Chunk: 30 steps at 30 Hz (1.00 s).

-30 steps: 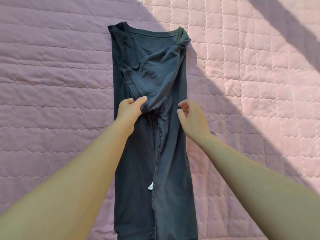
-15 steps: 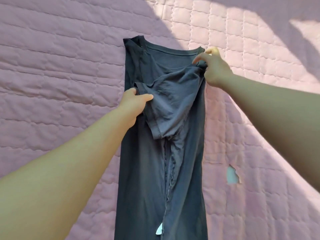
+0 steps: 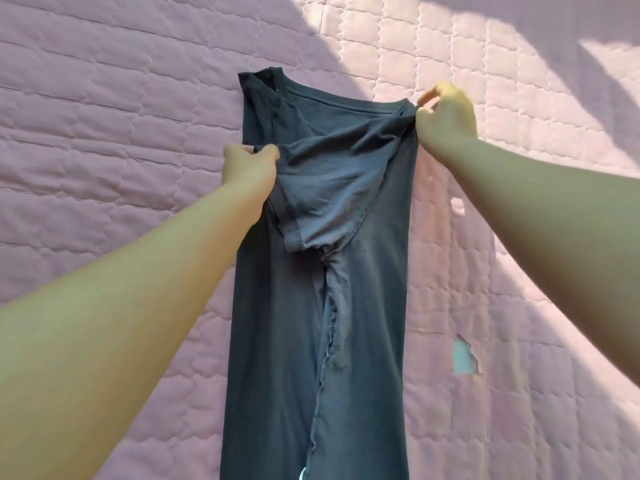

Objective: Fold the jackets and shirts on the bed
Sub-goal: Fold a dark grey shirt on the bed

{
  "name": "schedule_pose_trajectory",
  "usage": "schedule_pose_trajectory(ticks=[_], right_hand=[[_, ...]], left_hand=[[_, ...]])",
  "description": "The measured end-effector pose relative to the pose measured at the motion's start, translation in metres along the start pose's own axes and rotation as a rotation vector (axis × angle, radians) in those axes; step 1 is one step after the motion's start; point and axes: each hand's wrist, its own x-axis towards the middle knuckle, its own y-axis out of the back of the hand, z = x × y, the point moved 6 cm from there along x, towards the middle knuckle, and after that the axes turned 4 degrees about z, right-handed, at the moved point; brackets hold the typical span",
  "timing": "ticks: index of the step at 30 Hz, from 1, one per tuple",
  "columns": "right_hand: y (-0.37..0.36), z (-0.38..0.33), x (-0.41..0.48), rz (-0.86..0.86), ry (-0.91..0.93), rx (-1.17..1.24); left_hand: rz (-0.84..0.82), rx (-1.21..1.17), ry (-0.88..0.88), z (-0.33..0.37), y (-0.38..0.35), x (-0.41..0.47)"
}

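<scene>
A dark blue-grey T-shirt (image 3: 363,306) lies lengthwise on the pink quilted bed (image 3: 121,133), its sides folded inward into a long narrow strip with the collar at the far end. One sleeve (image 3: 325,188) is folded across the chest. My left hand (image 3: 249,164) grips the hem corner of that sleeve near the shirt's left edge. My right hand (image 3: 445,114) pinches the shirt's right shoulder by the collar. The sleeve fabric is stretched between both hands and wrinkled.
The pink quilt stretches out on all sides of the shirt. A small tear in the quilt (image 3: 464,356) shows pale blue to the right of the shirt. A bright patch of sunlight falls across the upper right.
My right hand went from the shirt's middle up to the right shoulder and took hold there. My left hand carried the sleeve hem up and to the left, spreading the sleeve.
</scene>
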Motion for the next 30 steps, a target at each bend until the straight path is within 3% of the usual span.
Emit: schedule_pose_trajectory(ticks=[2, 5, 8, 10, 11, 13, 14, 15, 17, 19, 21, 25, 30], right_hand=[[-0.009, -0.013, -0.008, -0.066, 0.101, 0.078], [-0.037, -0.022, -0.019, -0.350, 0.156, 0.195], [-0.040, -0.014, -0.019, -0.289, 0.066, 0.193], [-0.031, -0.018, -0.036, -0.155, 0.115, 0.213], [-0.026, -0.023, -0.054, -0.089, 0.189, 0.254], [-0.022, -0.026, -0.101, -0.015, 0.319, 0.306], [-0.024, -0.020, -0.129, -0.031, 0.342, 0.283], [-0.029, -0.012, -0.158, -0.073, 0.361, 0.218], [-0.041, 0.008, -0.221, -0.215, 0.445, 0.000], [-0.049, 0.029, -0.287, -0.333, 0.595, -0.198], [-0.047, 0.050, -0.338, -0.416, 0.672, -0.266], [-0.028, 0.088, -0.402, -0.535, 0.804, -0.345], [-0.002, 0.123, -0.445, -0.708, 0.929, -0.359]], left_hand=[[-0.028, 0.030, -0.032, 0.000, 0.000, 0.002], [-0.021, 0.089, -0.152, 0.012, 0.005, 0.010], [0.095, 0.312, -0.303, 0.031, 0.015, 0.012], [0.186, 0.489, -0.624, 0.050, 0.017, -0.012], [0.147, 0.532, -0.845, 0.056, 0.011, -0.034], [-0.093, 0.699, -1.248, 0.043, -0.010, -0.077], [-0.226, 0.908, -1.380, 0.021, -0.020, -0.092], [-0.330, 1.150, -1.411, -0.003, -0.024, -0.095], [-0.379, 1.454, -1.192, -0.039, -0.014, -0.077], [-0.286, 1.415, -0.981, -0.046, 0.009, -0.071], [-0.255, 1.271, -1.082, -0.045, 0.017, -0.098], [-0.689, 1.324, -1.432, -0.122, 0.038, -0.189], [-0.878, 1.465, -1.276, -0.187, 0.083, -0.243]])
